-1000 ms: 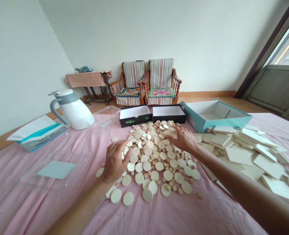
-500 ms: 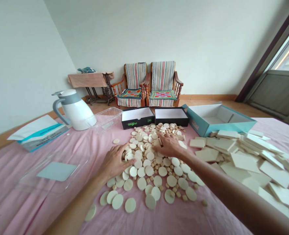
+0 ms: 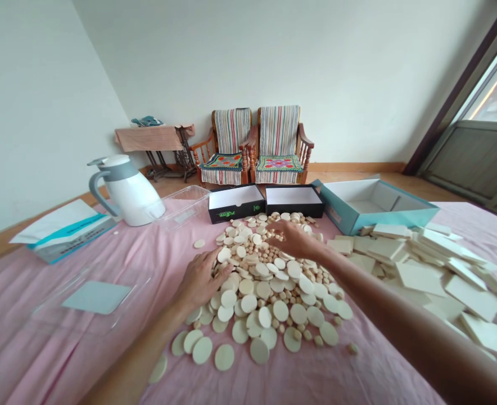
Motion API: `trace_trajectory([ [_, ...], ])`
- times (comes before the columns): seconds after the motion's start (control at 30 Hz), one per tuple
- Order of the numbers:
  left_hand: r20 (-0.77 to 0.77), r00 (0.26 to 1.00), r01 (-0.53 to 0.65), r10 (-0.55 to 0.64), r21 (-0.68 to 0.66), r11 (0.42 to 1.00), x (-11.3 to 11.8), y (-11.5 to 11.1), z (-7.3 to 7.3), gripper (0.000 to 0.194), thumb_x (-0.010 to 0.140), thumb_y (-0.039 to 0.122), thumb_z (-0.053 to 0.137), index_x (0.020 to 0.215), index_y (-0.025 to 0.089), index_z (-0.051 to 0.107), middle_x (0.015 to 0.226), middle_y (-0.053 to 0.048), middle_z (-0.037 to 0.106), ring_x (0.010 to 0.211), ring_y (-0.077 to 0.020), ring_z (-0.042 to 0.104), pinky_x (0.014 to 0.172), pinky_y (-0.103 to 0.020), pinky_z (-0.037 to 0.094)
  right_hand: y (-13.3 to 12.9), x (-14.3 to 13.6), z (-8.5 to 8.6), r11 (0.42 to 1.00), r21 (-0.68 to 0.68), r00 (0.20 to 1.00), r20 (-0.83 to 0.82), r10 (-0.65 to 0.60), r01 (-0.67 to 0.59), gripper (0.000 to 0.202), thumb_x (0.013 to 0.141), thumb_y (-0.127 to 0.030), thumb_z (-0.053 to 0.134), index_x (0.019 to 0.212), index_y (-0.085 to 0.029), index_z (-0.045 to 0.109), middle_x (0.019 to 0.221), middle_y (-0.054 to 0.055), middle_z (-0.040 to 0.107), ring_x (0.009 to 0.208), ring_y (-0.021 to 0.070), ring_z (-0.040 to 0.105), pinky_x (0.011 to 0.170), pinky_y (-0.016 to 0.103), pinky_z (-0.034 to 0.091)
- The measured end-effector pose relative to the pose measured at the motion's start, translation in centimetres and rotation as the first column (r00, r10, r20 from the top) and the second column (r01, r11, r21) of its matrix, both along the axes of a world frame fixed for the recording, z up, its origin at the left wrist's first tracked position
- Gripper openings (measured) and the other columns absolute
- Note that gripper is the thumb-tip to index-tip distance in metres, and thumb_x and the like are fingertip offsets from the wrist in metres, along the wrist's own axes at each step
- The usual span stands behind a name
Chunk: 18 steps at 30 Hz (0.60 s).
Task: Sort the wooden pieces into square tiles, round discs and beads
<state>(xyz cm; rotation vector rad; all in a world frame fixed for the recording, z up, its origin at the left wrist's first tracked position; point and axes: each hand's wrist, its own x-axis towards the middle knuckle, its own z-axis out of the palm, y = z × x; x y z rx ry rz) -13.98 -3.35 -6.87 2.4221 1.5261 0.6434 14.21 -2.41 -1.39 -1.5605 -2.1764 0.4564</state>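
A heap of round wooden discs (image 3: 248, 304) mixed with small wooden beads or blocks (image 3: 301, 328) spreads over a pink cloth (image 3: 164, 242). My left hand (image 3: 200, 277) rests against the heap's left side, thumb apart from the fingers and touching discs. Its fingertips are partly hidden among the pieces. Over the far right part of the heap hovers my right hand (image 3: 294, 239), fingers stretched to the left and apart from the thumb. I see nothing held in either hand.
Behind the heap stand two black boxes (image 3: 236, 212) with white insides and an open teal box (image 3: 394, 211). Flat wooden tiles (image 3: 425, 278) are piled at right. At left are a white jug (image 3: 130, 194), a carton (image 3: 69, 233) and clear plastic trays (image 3: 187, 205).
Discs and small pieces in the heap's middle have shifted towards me and spread. My right hand has risen slightly off the pieces. My left hand has hardly moved.
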Motion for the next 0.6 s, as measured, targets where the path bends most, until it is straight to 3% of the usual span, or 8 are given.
trace_trajectory([
  [0.1, 0.005, 1.0, -0.021, 0.021, -0.032, 0.999, 0.4, -0.4, -0.1, 0.066, 0.085, 0.059, 0.049, 0.135, 0.017, 0.043, 0.13, -0.013, 0.055, 0.122, -0.0293, 0.05, 0.101, -0.044, 0.042, 3.0, 3.6, -1.4, 0.928, 0.021, 0.905, 0.218, -0.366, 0.371, 0.038, 0.083, -0.042, 0.055, 0.108, -0.015, 0.064, 0.102, 0.015, 0.067, 0.096, 0.0257, 0.062, 0.082, 0.033, 0.045],
  [0.2, 0.019, 1.0, -0.012, 0.013, -0.048, 0.999, 0.5, -0.6, -0.3, 0.067, 0.084, 0.057, 0.051, 0.138, 0.018, 0.04, 0.134, -0.012, 0.053, 0.123, -0.0281, 0.049, 0.102, -0.043, 0.042, 4.6, 5.4, -3.2, 0.868, -0.032, 0.83, 0.312, -0.463, 0.496, 0.053, 0.08, -0.054, 0.056, 0.112, -0.013, 0.061, 0.108, 0.019, 0.064, 0.098, 0.0287, 0.061, 0.079, 0.034, 0.045],
  [0.33, 0.037, 0.999, 0.029, -0.028, -0.013, 1.0, 0.7, -0.7, -0.4, 0.064, 0.085, 0.053, 0.053, 0.137, 0.02, 0.041, 0.133, -0.011, 0.054, 0.123, -0.0279, 0.05, 0.101, -0.043, 0.043, 4.1, 5.0, -4.9, 0.888, -0.042, 0.853, 0.3, -0.427, 0.459, 0.065, 0.075, -0.058, 0.058, 0.12, -0.011, 0.055, 0.118, 0.02, 0.058, 0.108, 0.0325, 0.055, 0.088, 0.04, 0.041],
  [0.47, 0.044, 0.999, 0.013, -0.013, 0.0, 1.0, 0.8, -0.6, -0.6, 0.063, 0.084, 0.053, 0.053, 0.136, 0.019, 0.043, 0.13, -0.012, 0.056, 0.121, -0.0286, 0.052, 0.1, -0.044, 0.044, 2.0, 3.8, -5.2, 0.947, -0.075, 0.927, 0.242, -0.287, 0.312, 0.057, 0.076, -0.04, 0.061, 0.128, -0.017, 0.052, 0.118, 0.016, 0.058, 0.112, 0.0321, 0.052, 0.09, 0.04, 0.04],
  [0.6, 0.052, 0.998, 0.019, -0.02, 0.014, 1.0, 0.7, -0.5, -0.8, 0.061, 0.084, 0.053, 0.053, 0.134, 0.018, 0.046, 0.128, -0.013, 0.057, 0.12, -0.0284, 0.052, 0.1, -0.044, 0.044, -0.6, 2.4, -4.6, 0.99, -0.063, 0.98, 0.162, -0.118, 0.129, 0.049, 0.079, -0.024, 0.054, 0.127, -0.019, 0.055, 0.112, 0.014, 0.059, 0.107, 0.0284, 0.054, 0.091, 0.04, 0.041],
])
